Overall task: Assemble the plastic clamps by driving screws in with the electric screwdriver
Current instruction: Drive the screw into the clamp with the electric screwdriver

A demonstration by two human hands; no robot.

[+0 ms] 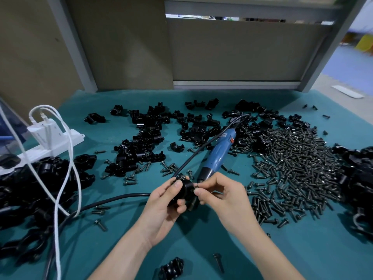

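Head view of the worktop, taking the held clamp as the dial centre. The left hand grips the clamp from 7 o'clock, thumb laid over its top and fingers curled beneath. The right hand comes in from 4 o'clock with fingers curled; thumb and forefinger pinch together against the clamp's 3 o'clock edge. Whether a screw sits between those fingertips is too small to tell.

The screwdriver lies unheld on the worktop at 1 o'clock. Its dark nose ends just behind the right hand's knuckles, and its blue body slants away toward 1 o'clock. Its cord loops back past the clamp and runs off toward 8 o'clock.

A dense heap of screws spreads from 2 to 4 o'clock. Loose clamp halves are scattered from 11 to 1 o'clock. A pile of black parts lies at 9 o'clock, crossed by white cables that rise to a power strip at 10 o'clock. A second black pile sits at 3 o'clock, at the frame edge. At 6 o'clock, a single clamp piece and one stray screw lie between the forearms.
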